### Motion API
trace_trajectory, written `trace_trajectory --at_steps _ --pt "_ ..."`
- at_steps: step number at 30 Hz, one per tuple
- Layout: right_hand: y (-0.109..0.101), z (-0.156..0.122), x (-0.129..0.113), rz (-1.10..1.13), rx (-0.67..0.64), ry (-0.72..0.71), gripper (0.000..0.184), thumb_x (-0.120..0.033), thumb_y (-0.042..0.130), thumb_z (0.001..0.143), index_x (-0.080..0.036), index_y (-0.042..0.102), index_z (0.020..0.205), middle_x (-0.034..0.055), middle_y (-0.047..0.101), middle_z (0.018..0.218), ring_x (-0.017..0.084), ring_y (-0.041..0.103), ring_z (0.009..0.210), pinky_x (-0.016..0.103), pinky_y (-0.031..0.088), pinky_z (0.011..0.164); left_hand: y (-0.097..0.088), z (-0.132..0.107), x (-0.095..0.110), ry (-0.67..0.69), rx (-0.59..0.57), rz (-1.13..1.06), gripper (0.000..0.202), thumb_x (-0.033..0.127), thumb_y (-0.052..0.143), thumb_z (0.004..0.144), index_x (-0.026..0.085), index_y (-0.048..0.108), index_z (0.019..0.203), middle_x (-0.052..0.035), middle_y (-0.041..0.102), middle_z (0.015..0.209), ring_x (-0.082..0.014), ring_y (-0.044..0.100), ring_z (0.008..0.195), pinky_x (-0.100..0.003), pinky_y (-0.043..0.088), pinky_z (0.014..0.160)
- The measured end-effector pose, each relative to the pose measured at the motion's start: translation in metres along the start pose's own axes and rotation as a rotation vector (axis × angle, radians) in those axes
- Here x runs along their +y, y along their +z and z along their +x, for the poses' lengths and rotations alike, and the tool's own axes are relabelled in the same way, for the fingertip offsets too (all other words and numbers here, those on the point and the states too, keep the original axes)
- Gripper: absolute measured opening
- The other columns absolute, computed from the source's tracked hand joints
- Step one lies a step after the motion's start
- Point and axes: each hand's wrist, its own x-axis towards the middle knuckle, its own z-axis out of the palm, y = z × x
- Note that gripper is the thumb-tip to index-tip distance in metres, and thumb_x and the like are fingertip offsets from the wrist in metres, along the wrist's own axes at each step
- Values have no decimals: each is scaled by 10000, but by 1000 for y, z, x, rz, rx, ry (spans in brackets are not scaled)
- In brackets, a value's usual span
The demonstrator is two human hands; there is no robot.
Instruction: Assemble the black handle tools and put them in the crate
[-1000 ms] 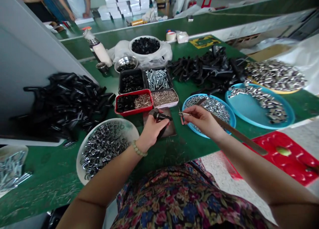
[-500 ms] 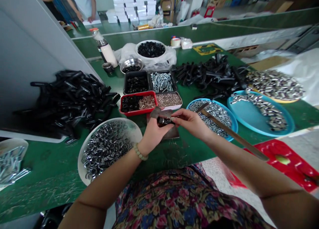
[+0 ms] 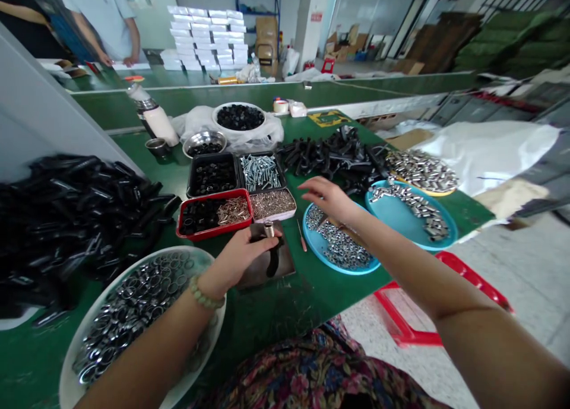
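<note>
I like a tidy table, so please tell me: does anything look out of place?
Perhaps one thing: a brown bar lies on the small metal parts in the nearer blue tray, partly hidden by the right forearm. It looks odd among loose parts.

Both arms reach forward. The left hand point(image 3: 238, 257) curls in a grip, thumb extended; the right hand point(image 3: 328, 199) hovers, back upward, its loosely straight fingers point(image 3: 312, 186) pointing leftward.

That left wrist point(image 3: 215, 282) wears a bracelet point(image 3: 205, 298) of round, pale green beads; the forearms point(image 3: 403, 260) are bare, the dark garment point(image 3: 289, 370) crowded with pink and blue flowers.
</note>
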Motion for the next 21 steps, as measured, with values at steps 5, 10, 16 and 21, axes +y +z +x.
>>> trace_trajectory --at_steps 5,10,16,21 --pt "18 20 106 -291 -63 291 259 -80 490 823 -146 719 925 190 598 1031 296 511 1040 415 433 833 -13 -11 12 86 133 121 160 291 734 694 192 710 818 -27 710 787 -191 634 753 -315 502 756" --pt "28 40 125 -234 -115 259 144 -99 581 741 -148 698 808 174 634 984 271 547 987 374 421 823 -11 -13 20 213 206 309 122 311 641 782 201 666 827 -21 676 772 -183 611 747 -292 491 719" --pt "5 31 99 13 143 271 352 -291 546 850 -144 553 1169 116 630 1001 211 593 833 353 474 749 -10 -19 10 311 296 387 158 314 514 890 186 597 850 -20 611 805 -161 552 777 -275 448 758" --pt "27 -16 24 652 280 23 247 -342 681 768 -204 614 962 54 558 987 182 590 850 351 510 769 -12 -19 -1 243 281 209 206 370 539 882 180 589 818 -1 577 734 -134 518 679 -242 439 657"
